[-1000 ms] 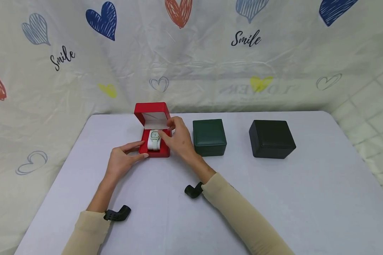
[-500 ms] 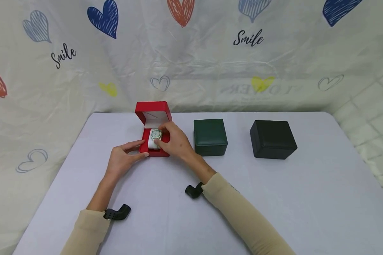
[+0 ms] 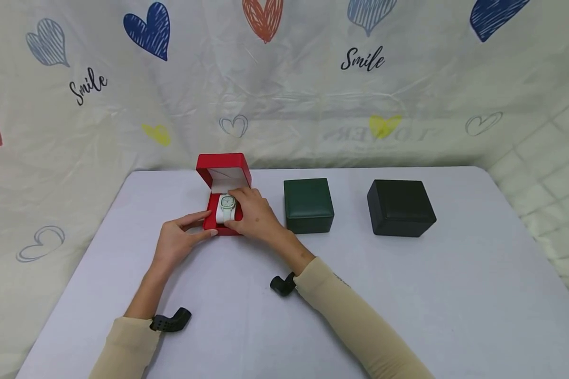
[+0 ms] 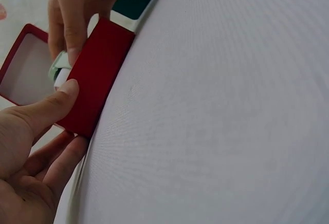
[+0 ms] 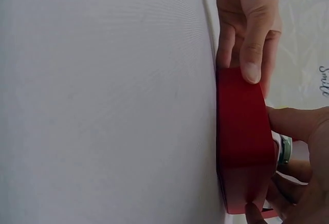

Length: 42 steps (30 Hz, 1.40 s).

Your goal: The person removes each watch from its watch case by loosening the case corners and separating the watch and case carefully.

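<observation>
Head camera looks forward and down over pale lilac table (image 3: 408,295) from 6 o'clock. My wrist cameras sit low and close at table surface, facing 12 o'clock. All three share open red hinged box (image 3: 222,181) (image 4: 97,75) (image 5: 241,142).

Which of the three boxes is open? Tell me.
The red box, leftmost in the row, is open: its lid stands up and a white watch shows inside. The green box and black box are shut.
</observation>
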Available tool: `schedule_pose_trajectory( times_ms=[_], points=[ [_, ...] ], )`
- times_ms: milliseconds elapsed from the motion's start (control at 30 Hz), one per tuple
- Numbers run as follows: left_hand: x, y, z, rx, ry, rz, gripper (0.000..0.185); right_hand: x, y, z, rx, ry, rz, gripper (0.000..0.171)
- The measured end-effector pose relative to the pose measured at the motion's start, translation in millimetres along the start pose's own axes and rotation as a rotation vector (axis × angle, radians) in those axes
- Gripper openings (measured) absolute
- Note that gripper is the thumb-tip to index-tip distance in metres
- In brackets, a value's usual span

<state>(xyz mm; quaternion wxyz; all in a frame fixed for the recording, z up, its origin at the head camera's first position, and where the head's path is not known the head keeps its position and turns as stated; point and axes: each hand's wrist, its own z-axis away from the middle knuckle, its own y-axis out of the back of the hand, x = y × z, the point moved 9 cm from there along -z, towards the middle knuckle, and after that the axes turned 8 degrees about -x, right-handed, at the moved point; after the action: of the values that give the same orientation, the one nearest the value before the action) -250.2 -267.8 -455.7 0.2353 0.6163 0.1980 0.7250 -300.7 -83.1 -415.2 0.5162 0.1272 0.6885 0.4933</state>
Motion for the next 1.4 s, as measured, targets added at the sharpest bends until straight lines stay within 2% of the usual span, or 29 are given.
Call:
schedule_pose_trajectory(
  times_ms=[333,600,867,1200,1400],
  points=[
    [-1.3,-1.1,-1.4,-0.002,0.0,0.005,0.055,-2,4,1,0.017,-0.017,0.066,0.073],
    [-0.2,-1.7,-1.5,0.0,-0.009,-0.001,0.055,-2,4,-1,0.002,0.001,0.038,0.071],
    [0.4,-1.3,-1.5,0.005,-0.008,-0.006,0.054,-4,7,-1,0.034,0.047,0.024,0.067],
    [0.1,-0.9,-2.5,0.008,-0.008,-0.007,0.054,-6,7,2,0.044,0.075,-0.089,0.071],
    [0.7,0.2,-1.5,0.01,-0.012,-0.01,0.053,-11,5,1,0.045,0.144,-0.1,0.072]
  ],
)
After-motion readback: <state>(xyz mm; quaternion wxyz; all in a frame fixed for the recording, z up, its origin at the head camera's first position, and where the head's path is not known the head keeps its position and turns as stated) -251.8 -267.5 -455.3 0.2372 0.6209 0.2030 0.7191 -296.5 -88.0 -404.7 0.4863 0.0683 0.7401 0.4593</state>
